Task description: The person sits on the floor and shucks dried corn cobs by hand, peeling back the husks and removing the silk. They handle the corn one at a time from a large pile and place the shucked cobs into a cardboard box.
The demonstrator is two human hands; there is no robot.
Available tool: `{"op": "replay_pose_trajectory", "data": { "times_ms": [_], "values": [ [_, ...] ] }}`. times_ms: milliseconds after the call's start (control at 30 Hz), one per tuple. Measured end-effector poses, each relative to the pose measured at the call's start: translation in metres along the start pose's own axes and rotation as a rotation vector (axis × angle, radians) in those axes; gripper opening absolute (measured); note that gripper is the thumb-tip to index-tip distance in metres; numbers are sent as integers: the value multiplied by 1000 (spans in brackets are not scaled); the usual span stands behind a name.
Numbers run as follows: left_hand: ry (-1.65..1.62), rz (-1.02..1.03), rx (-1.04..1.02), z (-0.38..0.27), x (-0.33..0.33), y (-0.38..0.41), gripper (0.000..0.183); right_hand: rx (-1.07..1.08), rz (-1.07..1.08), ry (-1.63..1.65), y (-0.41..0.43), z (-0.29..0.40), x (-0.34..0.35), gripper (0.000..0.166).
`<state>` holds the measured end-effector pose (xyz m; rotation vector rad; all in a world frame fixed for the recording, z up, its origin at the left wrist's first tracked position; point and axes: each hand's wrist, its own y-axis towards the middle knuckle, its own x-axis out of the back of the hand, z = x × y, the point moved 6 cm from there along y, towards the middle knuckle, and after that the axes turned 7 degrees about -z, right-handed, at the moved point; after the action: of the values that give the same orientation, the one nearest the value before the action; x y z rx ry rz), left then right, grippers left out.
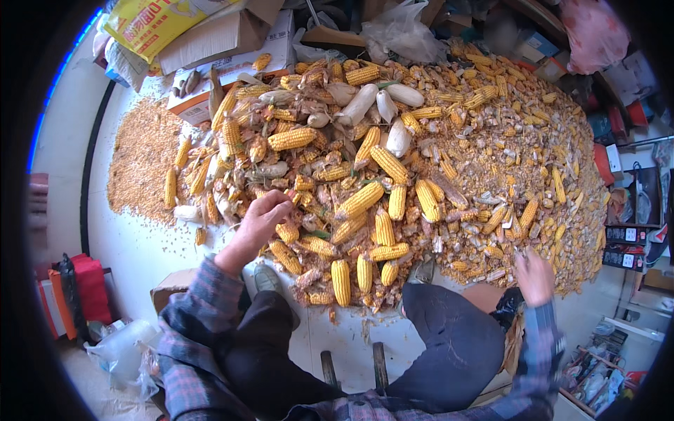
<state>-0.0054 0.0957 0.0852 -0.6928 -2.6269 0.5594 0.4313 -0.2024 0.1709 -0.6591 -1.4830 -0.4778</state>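
Observation:
A large heap of yellow corn cobs (362,200) with loose husk and broken pieces spreads over the floor before me. My left hand (263,214) hovers at the heap's near left part, thumb and fingers drawn together. A small reddish bit shows by its fingertips, but whether they pinch it is unclear. Just under that hand lies a short corn cob (287,232). At the right, my right hand (535,276) is blurred above broken cobs and chaff (484,210), its fingers bent; what they may hold cannot be made out. Several cobs in pale husks (359,104) rest near the back.
Loose corn kernels (139,152) form a flat pile at the left. Cardboard boxes (221,47) and plastic bags (403,34) line the back. My shoe (267,279) stands at the heap's near edge. Shelves (626,237) with packages stand on the right.

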Motion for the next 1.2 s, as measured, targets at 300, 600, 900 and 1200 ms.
{"op": "replay_pose_trajectory", "data": {
  "times_ms": [300,600,900,1200],
  "values": [
    [-200,26,-85,46,-35,52,19,-208,444,752,238,247,-205,91],
    [-461,17,104,69,-32,56,27,220,449,1246,151,292,-166,61],
    [-942,54,8,45,-75,66,33,750,94,1097,47,345,-123,64],
    [-115,-330,-497,21,-50,70,30,492,334,1052,49,333,-137,57]
  ]
}}
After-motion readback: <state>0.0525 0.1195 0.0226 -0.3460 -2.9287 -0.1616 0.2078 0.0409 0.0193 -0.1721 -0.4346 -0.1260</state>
